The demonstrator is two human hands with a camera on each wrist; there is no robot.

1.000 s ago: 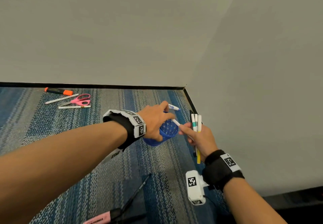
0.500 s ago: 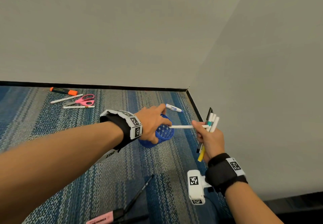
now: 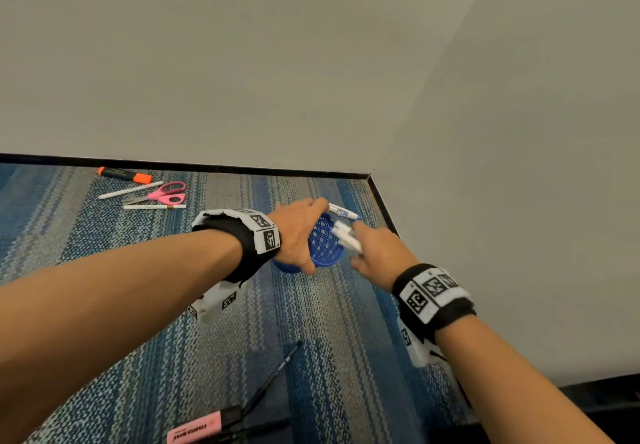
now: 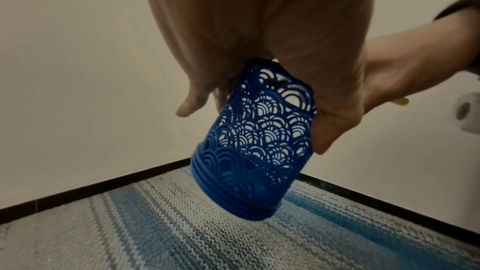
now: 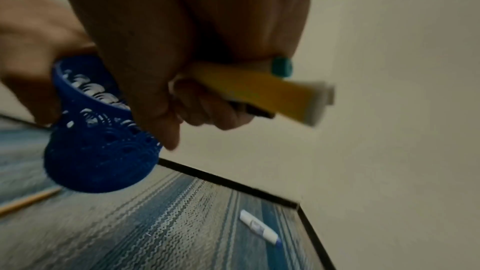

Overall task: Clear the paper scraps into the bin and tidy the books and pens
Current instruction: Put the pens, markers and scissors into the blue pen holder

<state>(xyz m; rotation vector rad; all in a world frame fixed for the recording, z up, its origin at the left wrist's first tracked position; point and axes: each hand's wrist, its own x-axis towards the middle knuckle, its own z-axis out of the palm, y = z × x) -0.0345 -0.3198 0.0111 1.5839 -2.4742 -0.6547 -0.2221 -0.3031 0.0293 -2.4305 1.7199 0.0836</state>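
Note:
My left hand grips a blue lattice pen cup, tilted, its base on the striped carpet near the room's corner. My right hand holds a bundle of pens, white, yellow and teal ones, with their ends at the cup's mouth. A white pen with a blue tip lies on the carpet just behind the cup. Whether any pen sits inside the cup is hidden.
At the far left near the skirting lie an orange highlighter, pink scissors and two white pens. Close to me lie a black pen and a pink highlighter. Walls close in behind and on the right.
My right hand turned over and swung the pen bundle left, from upright beside the cup down onto the cup's mouth. The left hand kept its grip on the cup.

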